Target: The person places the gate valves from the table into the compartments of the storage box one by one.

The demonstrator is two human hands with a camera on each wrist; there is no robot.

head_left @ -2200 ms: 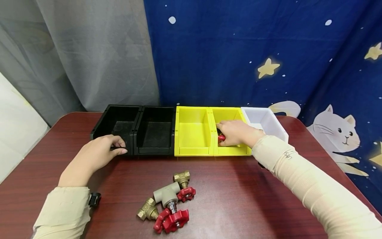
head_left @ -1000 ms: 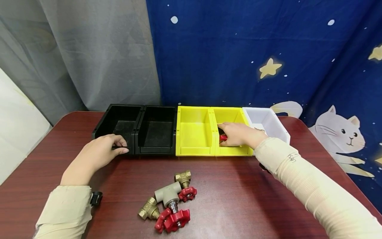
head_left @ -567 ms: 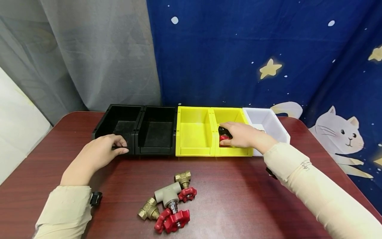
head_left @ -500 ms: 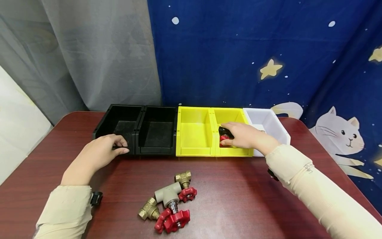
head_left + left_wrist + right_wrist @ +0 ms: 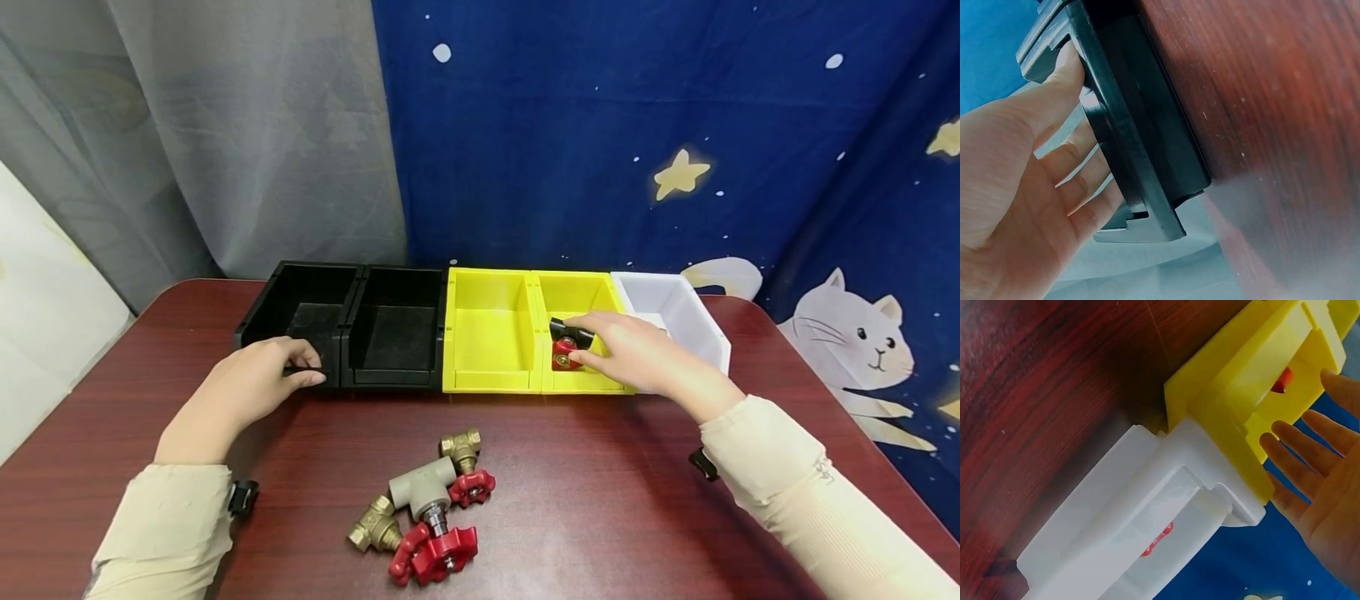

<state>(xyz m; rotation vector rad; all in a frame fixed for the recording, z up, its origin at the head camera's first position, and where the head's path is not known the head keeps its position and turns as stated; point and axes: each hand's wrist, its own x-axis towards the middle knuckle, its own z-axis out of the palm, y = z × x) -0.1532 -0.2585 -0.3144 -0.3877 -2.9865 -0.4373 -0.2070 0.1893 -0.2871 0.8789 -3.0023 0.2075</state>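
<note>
My left hand (image 5: pixel 258 375) grips the front rim of the leftmost black bin (image 5: pixel 296 304); in the left wrist view the thumb lies over the rim of the black bin (image 5: pixel 1116 119). My right hand (image 5: pixel 637 350) is over the right-hand yellow bin (image 5: pixel 573 287), its fingers spread and apart from one another in the right wrist view. Just left of its fingertips in that bin lies a valve with a black tee body (image 5: pixel 572 332) and a red handle (image 5: pixel 564 354). Only a bit of red handle (image 5: pixel 1284 380) shows inside the yellow bin in the right wrist view.
Several valves with red handwheels lie on the table: a grey tee valve (image 5: pixel 422 487) between two brass ones, one nearer (image 5: pixel 373 523) and one farther (image 5: pixel 459 450). A second black bin (image 5: pixel 393 333), another yellow bin (image 5: pixel 491 333) and a white bin (image 5: pixel 675 312) complete the row.
My right hand has let go of the black valve and drawn back to the right, its fingers opening, so more of the valve shows. The left hand has kept its place.
</note>
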